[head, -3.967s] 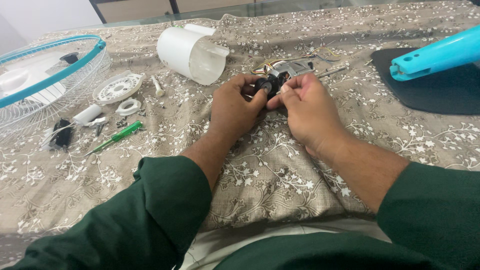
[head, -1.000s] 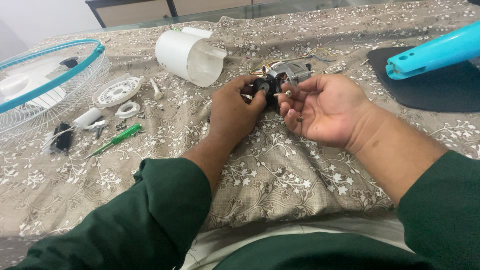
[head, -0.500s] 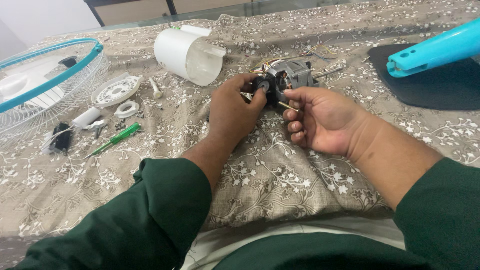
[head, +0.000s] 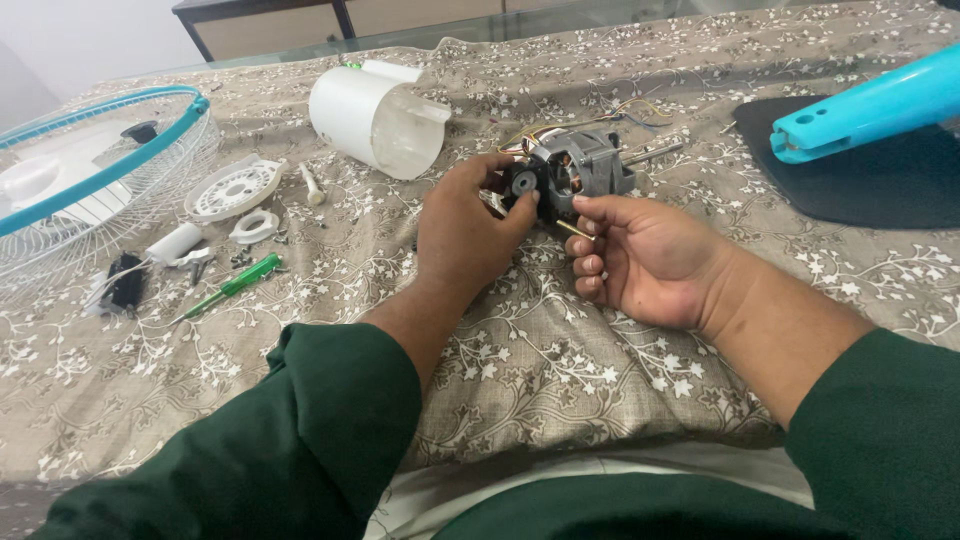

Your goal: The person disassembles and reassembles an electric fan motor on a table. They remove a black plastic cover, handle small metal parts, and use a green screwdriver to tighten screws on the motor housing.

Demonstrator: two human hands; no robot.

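A grey fan motor [head: 578, 170] with copper windings, coloured wires and a metal shaft lies on the flowered cloth. My left hand [head: 465, 225] grips its near end, thumb and fingers around a black round part [head: 523, 184]. My right hand [head: 640, 255] is palm up beside it, pinching a thin brass-coloured pin [head: 574, 229] between thumb and forefinger just below the motor.
A white cylindrical motor cover [head: 372, 115] lies behind my left hand. At left are a blue-rimmed wire fan guard [head: 95, 170], white plastic rings [head: 235, 188], a green screwdriver [head: 232, 285] and small black parts [head: 125, 282]. A blue fan stand [head: 870, 105] on its black base [head: 880, 180] sits at right.
My right hand has come off the motor, turned palm up and drawn back slightly, now holding a thin pin. My left hand has stayed on the motor.
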